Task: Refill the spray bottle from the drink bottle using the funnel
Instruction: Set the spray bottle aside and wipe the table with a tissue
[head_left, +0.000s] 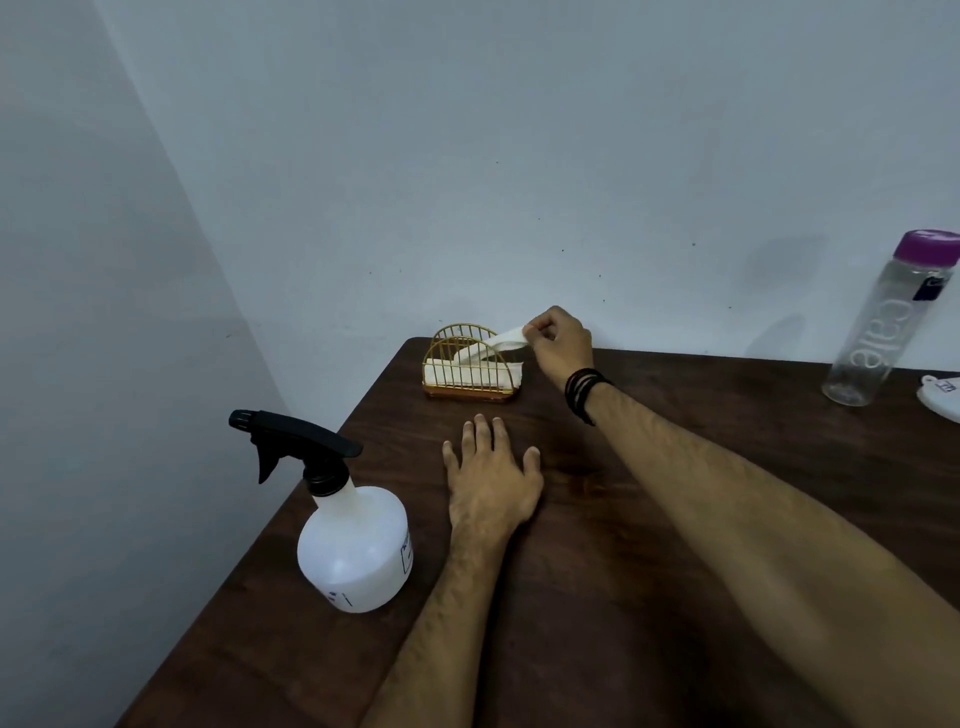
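Observation:
A white spray bottle (356, 545) with a black trigger head screwed on stands near the table's left edge. A clear drink bottle (878, 332) with a purple cap stands upright at the far right. A white object (941, 397) at the right edge beside it is cut off; I cannot tell whether it is the funnel. My left hand (491, 478) lies flat on the table, fingers apart, just right of the spray bottle. My right hand (561, 340) pinches a white napkin (501, 343) that hangs partly out of a gold wire holder.
The gold wire napkin holder (470, 364) with folded napkins stands at the table's far left corner by the wall. The dark wooden table (649, 571) meets a pale wall behind, and its left edge runs diagonally.

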